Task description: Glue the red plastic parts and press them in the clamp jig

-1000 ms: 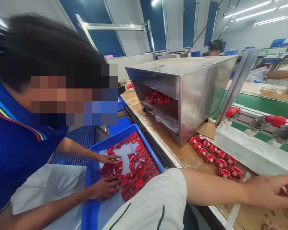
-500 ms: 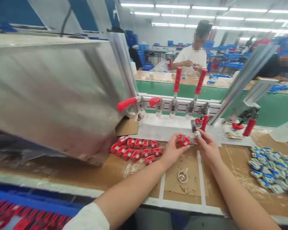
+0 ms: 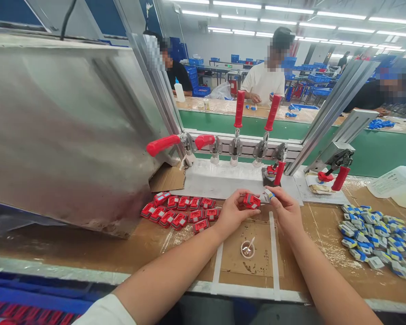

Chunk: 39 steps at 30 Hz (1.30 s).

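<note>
My left hand (image 3: 235, 210) is closed around a small red plastic casing (image 3: 251, 201) with dark grey parts. Close to its right side, my right hand (image 3: 286, 207) pinches a small white-and-blue plastic piece (image 3: 268, 195). A narrow gap seems to lie between the two parts. Left of my left hand, several red casings (image 3: 179, 221) lie in loose rows on the brown bench. Below my hands stands a small round cup (image 3: 247, 249) with a thin white stick in it. Off to the right is a heap of white, blue and yellow pieces (image 3: 375, 234).
Toggle clamps with red handles (image 3: 239, 109) line a metal rail behind my hands. Another clamp (image 3: 341, 178) stands at the right, near a translucent jug (image 3: 397, 185). A large metal box (image 3: 67, 135) fills the left. People work across the green divider (image 3: 209, 122).
The view has shifted slightly, so the scene sits further left. My right hand has turned a little, showing more of the white-and-blue piece. Both hands keep their hold.
</note>
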Each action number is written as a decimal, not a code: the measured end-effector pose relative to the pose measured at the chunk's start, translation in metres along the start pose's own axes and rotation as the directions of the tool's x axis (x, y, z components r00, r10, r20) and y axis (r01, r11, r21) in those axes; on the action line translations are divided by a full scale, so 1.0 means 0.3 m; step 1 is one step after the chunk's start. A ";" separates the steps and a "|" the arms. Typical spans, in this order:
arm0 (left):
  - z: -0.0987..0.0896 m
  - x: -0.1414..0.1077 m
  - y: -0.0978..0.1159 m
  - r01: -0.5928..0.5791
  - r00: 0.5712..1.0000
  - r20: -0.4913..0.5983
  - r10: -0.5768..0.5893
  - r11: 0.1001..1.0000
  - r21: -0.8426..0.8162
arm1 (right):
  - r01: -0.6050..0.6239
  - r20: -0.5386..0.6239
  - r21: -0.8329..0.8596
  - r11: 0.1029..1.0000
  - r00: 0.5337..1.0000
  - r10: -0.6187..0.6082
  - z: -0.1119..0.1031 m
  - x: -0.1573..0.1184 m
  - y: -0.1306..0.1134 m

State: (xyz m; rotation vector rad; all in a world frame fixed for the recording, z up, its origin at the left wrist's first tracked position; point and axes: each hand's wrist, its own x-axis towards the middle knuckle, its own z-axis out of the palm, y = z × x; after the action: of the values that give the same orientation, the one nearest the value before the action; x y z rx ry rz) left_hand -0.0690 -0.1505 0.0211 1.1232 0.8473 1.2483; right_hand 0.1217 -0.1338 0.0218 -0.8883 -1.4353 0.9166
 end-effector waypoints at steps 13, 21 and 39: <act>-0.001 -0.006 -0.012 -0.014 1.000 -0.013 0.014 0.999 0.036 | 0.228 0.141 -0.246 0.942 0.970 -0.198 0.012 -0.012 -0.033; -0.026 0.001 -0.027 -0.143 0.989 0.011 0.147 0.944 0.297 | 0.231 0.056 -0.306 0.924 0.973 -0.224 0.049 -0.022 -0.016; 0.110 0.009 0.128 -0.303 0.953 0.242 0.183 0.536 0.788 | -0.337 -0.128 0.327 0.883 0.910 0.395 0.055 -0.075 -0.028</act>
State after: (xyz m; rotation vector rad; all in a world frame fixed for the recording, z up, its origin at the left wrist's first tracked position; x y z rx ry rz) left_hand -0.0480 -0.1554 0.0671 2.1300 1.2577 0.9606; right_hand 0.1063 -0.1584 0.0196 -1.0057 -0.9424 1.2592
